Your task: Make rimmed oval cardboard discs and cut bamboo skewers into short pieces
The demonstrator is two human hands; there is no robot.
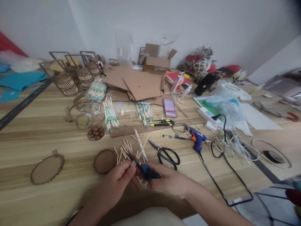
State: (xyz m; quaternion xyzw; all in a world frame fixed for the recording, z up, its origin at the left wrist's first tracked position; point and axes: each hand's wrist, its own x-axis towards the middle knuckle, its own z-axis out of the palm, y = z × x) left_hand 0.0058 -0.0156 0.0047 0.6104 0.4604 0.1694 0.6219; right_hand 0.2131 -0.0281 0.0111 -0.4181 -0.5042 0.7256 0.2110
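Observation:
My right hand (pixel 164 179) is closed round the blue and black handle of a cutting tool (pixel 149 172), whose metal blades point up and left. Just left of it, my left hand (pixel 119 180) pinches thin wooden sticks (pixel 133 163) at the blades. Short cut sticks (pixel 122 150) lie loose beyond my hands, with longer sticks (pixel 141 144) beside them. A round cardboard piece with a ridged rim (pixel 104 161) lies left of the sticks. Black-handled scissors (pixel 166 153) rest open to the right.
An oval cardboard piece (pixel 47 169) lies at left, a bowl of brown balls (pixel 96 133) behind. A blue glue gun (pixel 198 138) with a black cord is at right. Stick bundles (pixel 111 113), cardboard sheets (pixel 138 82), a utility knife (pixel 162 122) and woven lanterns (pixel 66 84) stand or lie farther back.

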